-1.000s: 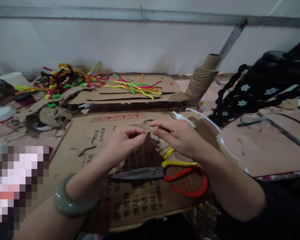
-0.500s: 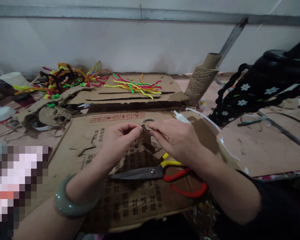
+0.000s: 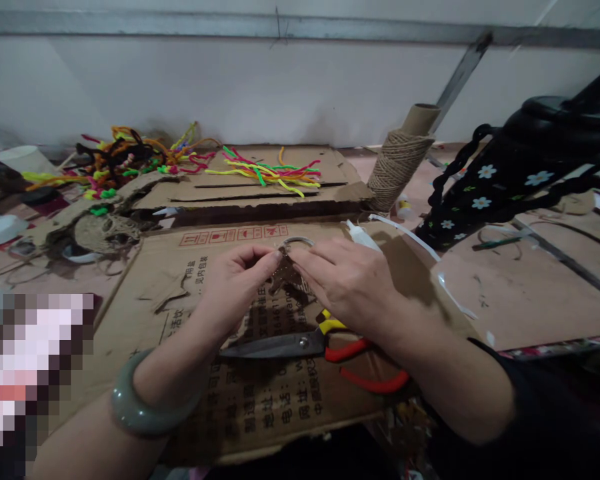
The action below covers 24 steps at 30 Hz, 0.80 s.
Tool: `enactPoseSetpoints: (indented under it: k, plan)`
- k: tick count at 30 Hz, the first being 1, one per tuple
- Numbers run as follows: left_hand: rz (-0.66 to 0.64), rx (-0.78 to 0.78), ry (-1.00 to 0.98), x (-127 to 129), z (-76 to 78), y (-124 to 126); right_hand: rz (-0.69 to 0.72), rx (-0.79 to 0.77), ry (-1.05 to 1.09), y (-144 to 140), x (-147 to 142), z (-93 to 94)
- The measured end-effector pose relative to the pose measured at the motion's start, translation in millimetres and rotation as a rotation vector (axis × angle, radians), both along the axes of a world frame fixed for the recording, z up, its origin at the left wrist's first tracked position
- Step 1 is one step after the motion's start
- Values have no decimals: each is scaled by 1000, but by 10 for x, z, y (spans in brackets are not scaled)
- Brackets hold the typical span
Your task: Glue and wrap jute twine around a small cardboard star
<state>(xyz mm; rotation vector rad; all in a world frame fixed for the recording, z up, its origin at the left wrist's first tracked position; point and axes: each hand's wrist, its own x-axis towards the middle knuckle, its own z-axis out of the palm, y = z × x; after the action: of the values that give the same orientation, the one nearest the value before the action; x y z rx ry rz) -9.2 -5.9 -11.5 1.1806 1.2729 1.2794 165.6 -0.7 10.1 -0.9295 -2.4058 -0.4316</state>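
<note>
Brown glittery piece (image 3: 282, 272) sits pinched by the left hand (image 3: 243, 277), near the cardboard's (image 3: 135, 293) far edge; the right hand (image 3: 353, 283) has moved closer, its fingers' grip unclear, so both work together.

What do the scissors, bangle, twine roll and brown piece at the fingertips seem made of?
Scissors: dull grey blades, likely metal; smooth red and yellow handles, probably plastic.
Bangle: glossy grey-green with highlights; perhaps stone or glass.
Twine roll: rough, matte brown strands suggest jute.
Brown piece: specks glint, but it's too small to tell.
</note>
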Motion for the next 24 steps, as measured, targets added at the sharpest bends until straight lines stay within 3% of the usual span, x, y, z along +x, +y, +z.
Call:
enactPoseSetpoints:
  k: [11,17,24]
  plan:
    - [-2,-66,-186,57,82,-21,-9,72,-35,-16,13,11]
    - [-10,-109,-218,55,96,-20,-8,19,-54,-10,3,14]
    - [-22,-111,-226,61,119,-16,30,-55,121,23,-5,19]
